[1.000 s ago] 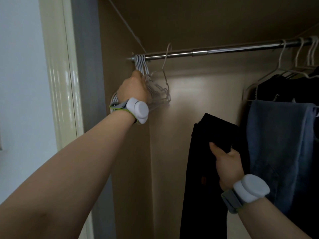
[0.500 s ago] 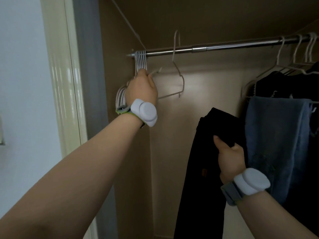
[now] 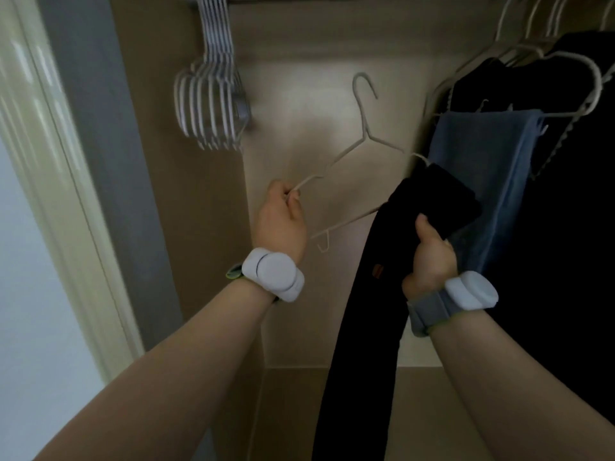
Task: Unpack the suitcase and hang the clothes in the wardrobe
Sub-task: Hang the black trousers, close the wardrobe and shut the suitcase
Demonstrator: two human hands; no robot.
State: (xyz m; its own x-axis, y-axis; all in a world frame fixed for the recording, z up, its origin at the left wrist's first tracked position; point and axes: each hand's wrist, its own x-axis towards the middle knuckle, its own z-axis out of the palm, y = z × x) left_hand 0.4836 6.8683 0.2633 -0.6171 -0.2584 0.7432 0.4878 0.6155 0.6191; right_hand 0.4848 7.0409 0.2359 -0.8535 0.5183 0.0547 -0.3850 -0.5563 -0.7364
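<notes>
head view: our left hand point(image 3: 283, 216) pinches a hanger point(image 3: 362, 151), right hand point(image 3: 431, 257) grips black trousers point(image 3: 369, 294); next we thread them over its bar.

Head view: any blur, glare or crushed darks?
Head view: motion blur smears the spare hangers and door frame; a soft bright patch sits on the back wall; the black garment and hung clothes are too dark for detail.

No legible text or labels.
</notes>
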